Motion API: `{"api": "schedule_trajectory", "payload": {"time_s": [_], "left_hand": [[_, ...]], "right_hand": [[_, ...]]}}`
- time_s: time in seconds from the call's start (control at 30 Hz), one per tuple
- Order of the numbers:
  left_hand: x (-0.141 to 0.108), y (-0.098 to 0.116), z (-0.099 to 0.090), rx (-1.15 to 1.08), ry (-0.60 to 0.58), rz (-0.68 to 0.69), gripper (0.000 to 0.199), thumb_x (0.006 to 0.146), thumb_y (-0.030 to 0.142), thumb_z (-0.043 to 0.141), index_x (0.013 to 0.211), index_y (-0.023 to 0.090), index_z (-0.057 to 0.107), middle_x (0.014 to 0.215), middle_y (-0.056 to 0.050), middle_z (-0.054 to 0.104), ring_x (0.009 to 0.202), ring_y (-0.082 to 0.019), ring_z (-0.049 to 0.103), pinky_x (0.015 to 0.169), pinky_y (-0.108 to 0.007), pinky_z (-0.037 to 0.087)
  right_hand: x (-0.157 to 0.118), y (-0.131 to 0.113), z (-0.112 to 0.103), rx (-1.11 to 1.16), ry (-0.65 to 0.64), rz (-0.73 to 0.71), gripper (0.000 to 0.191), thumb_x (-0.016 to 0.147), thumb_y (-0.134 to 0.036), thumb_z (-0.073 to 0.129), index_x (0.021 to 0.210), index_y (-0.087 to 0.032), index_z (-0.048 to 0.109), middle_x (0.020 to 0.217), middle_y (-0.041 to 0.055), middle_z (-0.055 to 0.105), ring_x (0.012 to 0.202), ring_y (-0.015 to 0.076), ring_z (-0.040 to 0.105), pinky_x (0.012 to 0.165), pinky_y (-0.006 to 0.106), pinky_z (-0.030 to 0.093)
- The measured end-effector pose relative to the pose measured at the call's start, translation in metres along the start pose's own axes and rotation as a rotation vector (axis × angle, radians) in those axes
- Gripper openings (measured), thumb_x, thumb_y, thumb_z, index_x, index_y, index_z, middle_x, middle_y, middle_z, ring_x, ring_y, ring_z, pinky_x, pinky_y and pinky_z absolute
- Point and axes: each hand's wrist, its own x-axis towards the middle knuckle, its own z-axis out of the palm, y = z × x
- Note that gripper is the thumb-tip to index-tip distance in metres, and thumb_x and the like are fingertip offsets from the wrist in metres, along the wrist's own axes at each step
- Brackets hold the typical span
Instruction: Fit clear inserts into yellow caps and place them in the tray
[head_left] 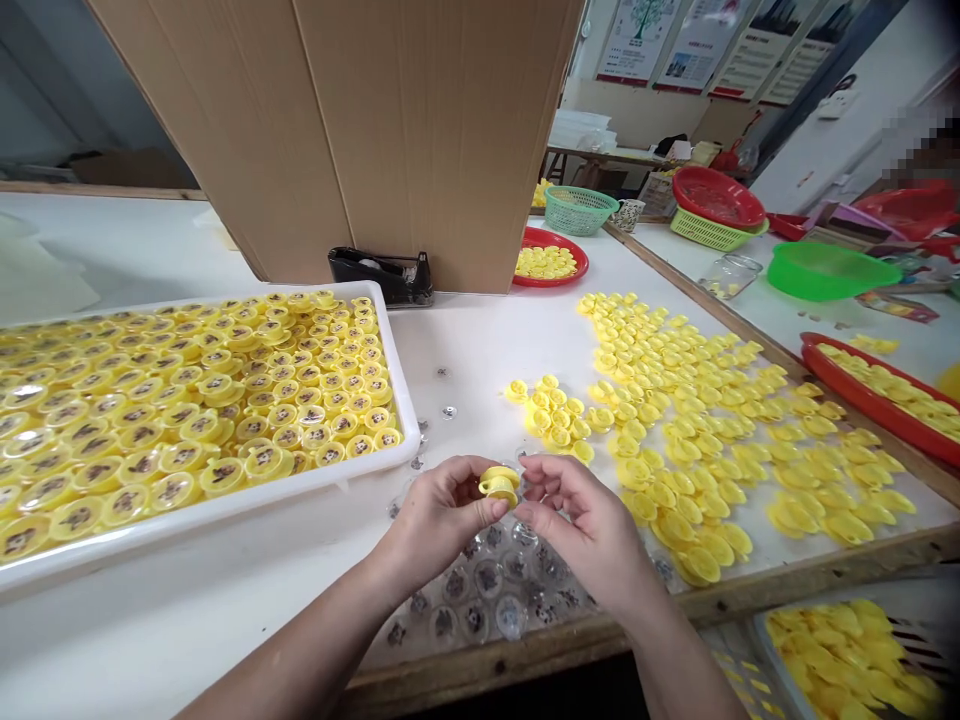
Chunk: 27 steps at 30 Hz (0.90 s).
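Note:
My left hand (450,505) is closed, pinching a yellow toy teacup (499,487) with a small handle and a wide saucer-like rim, held on its side above the table. Just to its right is my right hand (574,510), thumb and forefinger curved and apart; whether the fingertips touch the cup I cannot tell. Below both hands lie many clear round caps (487,580) with small dark printed pictures. Yellow toy cups (697,440) spread loosely over the table on the right. On the left, a white tray (409,420) holds rows of yellow cups with printed faces.
A tall cardboard box (420,130) stands at the back, a black tape dispenser (382,275) before it. Red trays (817,350) of yellow pieces, a green basin (825,272) and a mint basket (581,210) stand farther off. A wooden strip (480,665) edges the table.

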Motion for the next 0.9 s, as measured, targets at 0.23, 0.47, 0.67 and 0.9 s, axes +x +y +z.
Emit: {"api": "schedule_trajectory", "payload": {"time_s": [0.23, 0.47, 0.67, 0.9], "left_hand": [[-0.004, 0.007, 0.0, 0.126, 0.042, -0.033, 0.033, 0.069, 0.035, 0.073, 0.084, 0.011, 0.058, 0.064, 0.0, 0.057, 0.056, -0.009, 0.049, 0.051, -0.021, 0.037], [0.002, -0.002, -0.001, 0.238, 0.076, -0.099, 0.027, 0.068, 0.035, 0.07, 0.081, 0.012, 0.061, 0.062, 0.0, 0.057, 0.053, -0.01, 0.049, 0.047, -0.021, 0.036], [-0.008, 0.021, -0.001, 0.585, 0.146, 0.063, 0.045, 0.069, 0.036, 0.072, 0.109, 0.019, 0.062, 0.083, -0.004, 0.063, 0.067, -0.013, 0.057, 0.06, -0.024, 0.047], [-0.033, 0.058, -0.009, 1.256, -0.014, 0.478, 0.036, 0.077, 0.025, 0.066, 0.112, 0.016, 0.061, 0.101, -0.01, 0.062, 0.09, -0.021, 0.058, 0.08, -0.031, 0.051]], "right_hand": [[0.002, 0.001, 0.008, 0.26, -0.086, 0.147, 0.015, 0.081, -0.032, 0.063, 0.09, -0.02, 0.062, 0.079, -0.0008, 0.065, 0.069, 0.0125, 0.057, 0.065, 0.023, 0.048], [0.003, 0.029, 0.017, 0.282, -0.027, 0.233, 0.026, 0.078, -0.042, 0.065, 0.09, -0.019, 0.065, 0.078, 0.0018, 0.066, 0.064, 0.014, 0.057, 0.059, 0.024, 0.049], [0.009, 0.038, 0.016, 0.415, 0.075, 0.29, 0.034, 0.064, -0.044, 0.076, 0.086, -0.019, 0.07, 0.08, 0.0059, 0.069, 0.065, 0.0193, 0.06, 0.058, 0.027, 0.053], [0.018, 0.009, 0.034, 0.592, -0.047, 0.302, 0.03, 0.063, -0.043, 0.077, 0.079, -0.019, 0.07, 0.071, 0.0046, 0.066, 0.058, 0.0148, 0.054, 0.051, 0.023, 0.049]]}}
